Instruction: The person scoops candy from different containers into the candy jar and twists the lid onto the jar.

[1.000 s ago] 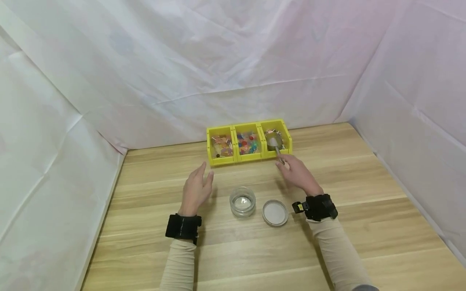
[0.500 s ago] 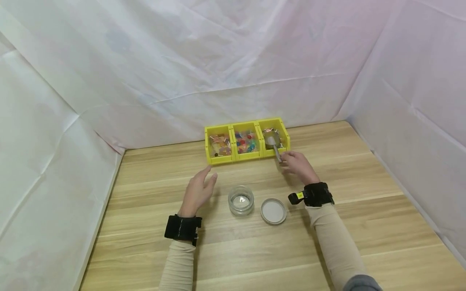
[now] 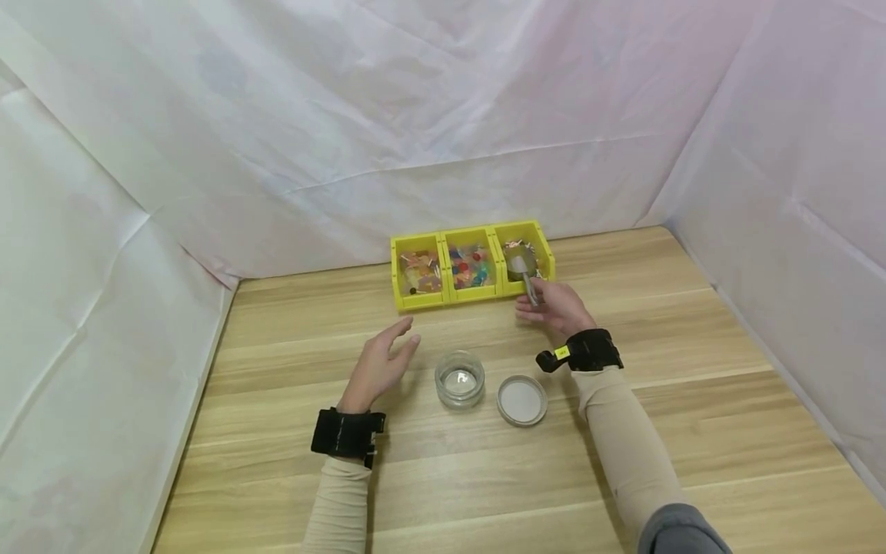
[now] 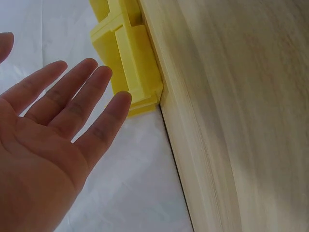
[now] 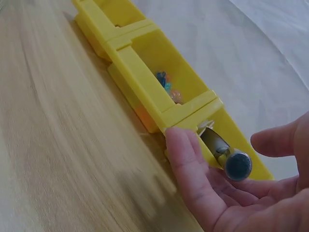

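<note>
My right hand (image 3: 559, 306) is at the metal scoop (image 3: 521, 265), whose bowl lies in the right-hand bin among small wrapped pieces. In the right wrist view the scoop's handle end (image 5: 238, 165) lies over my loosely bent fingers (image 5: 190, 176), and the thumb (image 5: 273, 141) stands apart from it. My left hand (image 3: 379, 365) hovers left of a glass jar (image 3: 460, 380), holding nothing. Its fingers are spread in the left wrist view. Right of the jar, a round lid (image 3: 522, 401) lies on the table.
Three joined yellow bins (image 3: 421, 303) stand at the table's back. The left and middle ones hold colourful small pieces, too small to identify. White cloth (image 3: 443, 100) hangs behind and on both sides of the wooden table (image 3: 443, 492).
My right hand has turned from gripping the scoop handle from above to lying under it with looser fingers. The left hand has shifted slightly right. Jar and lid look still.
</note>
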Available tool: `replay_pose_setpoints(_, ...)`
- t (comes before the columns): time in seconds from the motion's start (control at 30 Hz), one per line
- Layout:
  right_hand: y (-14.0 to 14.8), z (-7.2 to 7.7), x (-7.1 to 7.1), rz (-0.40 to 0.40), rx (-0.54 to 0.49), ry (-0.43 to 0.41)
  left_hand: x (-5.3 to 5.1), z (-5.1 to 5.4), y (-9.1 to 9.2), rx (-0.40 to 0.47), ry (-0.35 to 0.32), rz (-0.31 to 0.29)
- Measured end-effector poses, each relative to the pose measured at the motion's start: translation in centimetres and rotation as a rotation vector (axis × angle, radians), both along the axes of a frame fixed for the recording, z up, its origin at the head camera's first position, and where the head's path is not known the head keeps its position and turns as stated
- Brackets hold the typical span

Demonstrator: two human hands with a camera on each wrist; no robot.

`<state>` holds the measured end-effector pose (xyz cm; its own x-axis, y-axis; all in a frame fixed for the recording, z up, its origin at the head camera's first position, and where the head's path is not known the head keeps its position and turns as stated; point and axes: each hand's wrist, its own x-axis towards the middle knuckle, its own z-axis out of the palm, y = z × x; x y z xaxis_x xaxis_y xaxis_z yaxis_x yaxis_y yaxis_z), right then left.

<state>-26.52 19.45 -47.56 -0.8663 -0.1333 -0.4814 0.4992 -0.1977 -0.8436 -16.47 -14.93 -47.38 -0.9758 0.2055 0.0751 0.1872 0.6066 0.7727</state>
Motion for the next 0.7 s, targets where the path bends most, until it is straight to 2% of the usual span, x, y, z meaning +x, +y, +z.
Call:
replay_pose_setpoints(0.17, -0.4, 0.1, -0.6, -0.041, -0.087, -0.056, -0.1, -0.1, -0.2, -0.002, 0.017, -0.002)
replay_pose_setpoints(0.53, -1.1, -0.1, -1.2, -0.036, -0.036, -0.074, -0.6, -0.5, -0.9, 0.015, 0.000, 0.053)
replay_pose_setpoints(0.7, -1.3, -0.2, -1.1, -0.058, -0.084, -0.074, -0.7, -0.5, -1.1, 0.020, -0.003, 0.084)
